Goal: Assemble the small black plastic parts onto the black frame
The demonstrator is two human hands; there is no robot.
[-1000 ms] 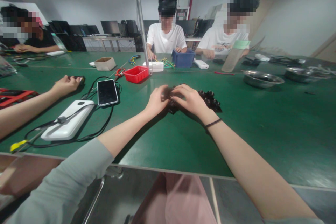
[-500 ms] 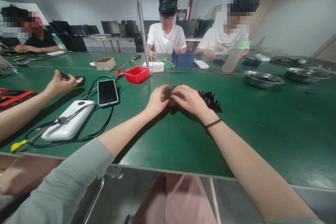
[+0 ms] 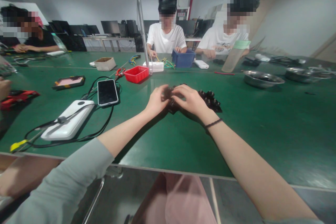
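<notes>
A dark, lumpy black piece with round shiny knobs (image 3: 210, 100) lies on the green table in front of me, its exact kind unclear. My left hand (image 3: 158, 100) curls its fingers around the left end of the dark cluster. From the right, my right hand (image 3: 189, 100) arches over the same black cluster, thumb and fingers bent onto it. The fingertips of both hands meet close together there, and they hide what lies between them. To the right of my right hand the knobbed part shows uncovered.
Left of me lie a white power bank (image 3: 68, 120) with a black cable, a phone (image 3: 107, 92), a red tray (image 3: 137, 74) and a shallow dark box (image 3: 68, 82). Metal bowls (image 3: 263, 79) stand at right. Co-workers sit across, near a blue bin (image 3: 183, 58).
At the left, another person's hand has left the shallow dark box and drawn back to the red rack at the frame's edge. My own hands look unmoved.
</notes>
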